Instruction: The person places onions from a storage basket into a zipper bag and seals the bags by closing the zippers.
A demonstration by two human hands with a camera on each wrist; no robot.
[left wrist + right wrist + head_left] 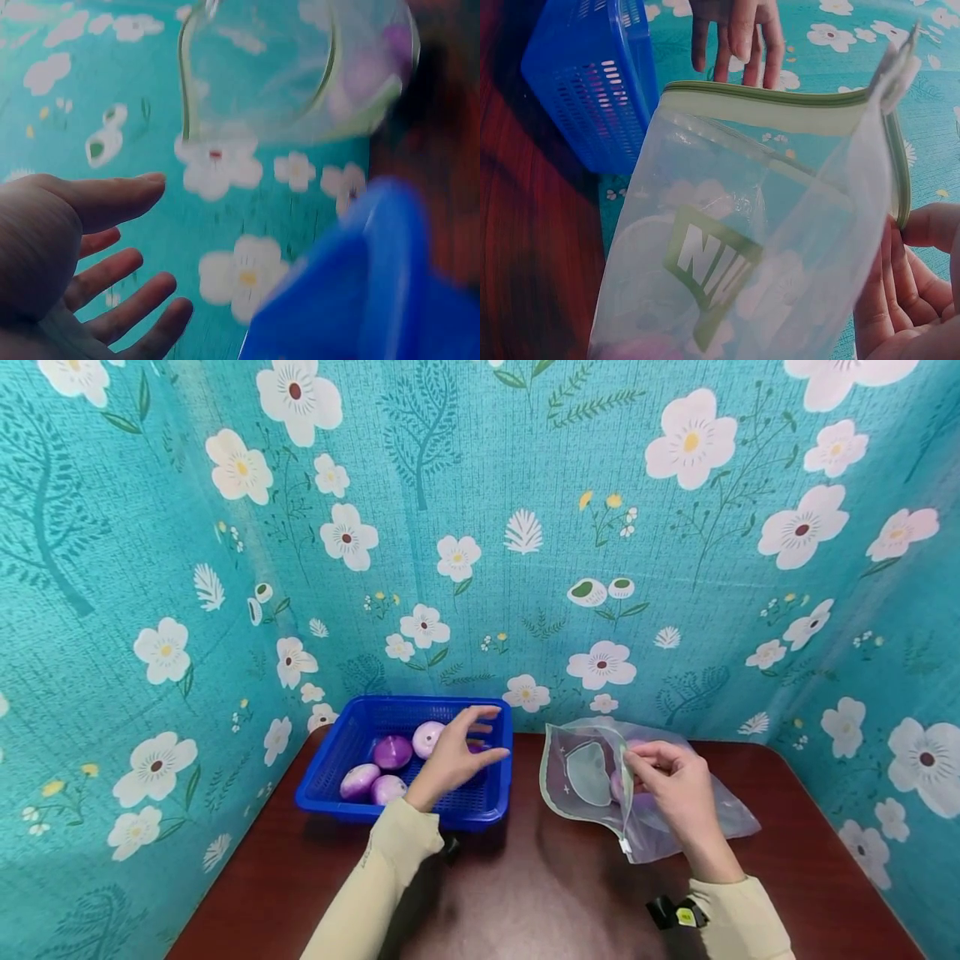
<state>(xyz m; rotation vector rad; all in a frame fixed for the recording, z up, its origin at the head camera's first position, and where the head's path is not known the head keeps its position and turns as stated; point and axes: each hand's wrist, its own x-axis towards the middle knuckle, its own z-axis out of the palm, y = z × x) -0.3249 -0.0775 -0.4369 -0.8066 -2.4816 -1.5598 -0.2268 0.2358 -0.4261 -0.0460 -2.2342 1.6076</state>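
Observation:
Over the right side of a blue plastic basket [341,777], my left hand [457,756] hangs with thumb and fingers spread and nothing between them. Several purple-and-white onions [392,752] lie in the basket, one partly hidden behind that hand. My right hand [678,785] pinches the rim of a clear zip bag [723,806] between thumb and fingers. The bag's mouth gapes toward the basket, its white slider [626,846] at the lower end of the rim. Through the plastic a purple onion [367,79] shows blurrily. A green printed patch [712,262] marks the bag's side.
Basket and bag stand apart on a dark red-brown table [555,893], near its back edge. A turquoise flowered cloth [480,527] hangs behind the table and along both sides. Each wrist wears a small black camera mount [663,912].

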